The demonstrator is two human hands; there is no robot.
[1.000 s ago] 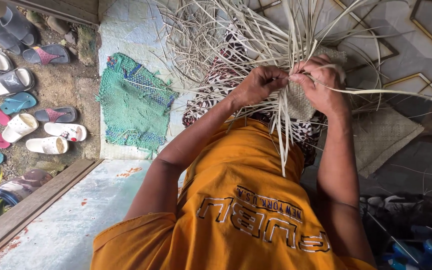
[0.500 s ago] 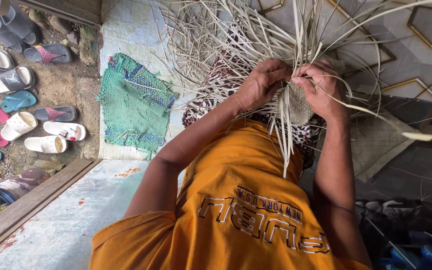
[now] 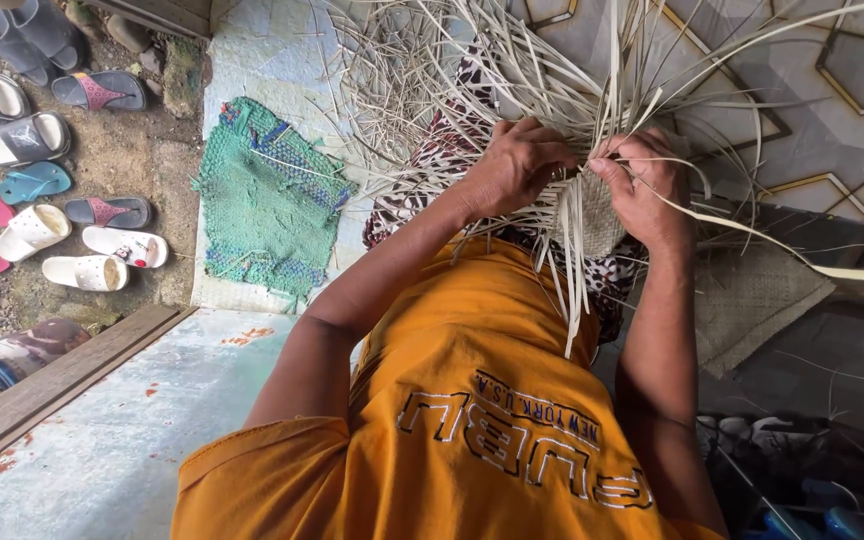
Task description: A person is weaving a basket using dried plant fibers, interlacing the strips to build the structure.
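Woven piece [image 3: 597,215] gripped between both hands [image 3: 577,175]

hands 2 [image 3: 517,165] [image 3: 642,185] | woven pc 1 [image 3: 597,215] | green mat 1 [image 3: 267,200] | loose strips: too many to count [image 3: 472,70]

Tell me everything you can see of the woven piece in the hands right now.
The woven piece is a small pale patch of flat, straw-coloured strips plaited in a tight crisscross. It looks like dried leaf or reed. Many loose strips fan out from its edges, some upward, some hanging over the orange shirt. It is held above the lap. The left hand grips its left edge, and the right hand pinches a strip at its top right.
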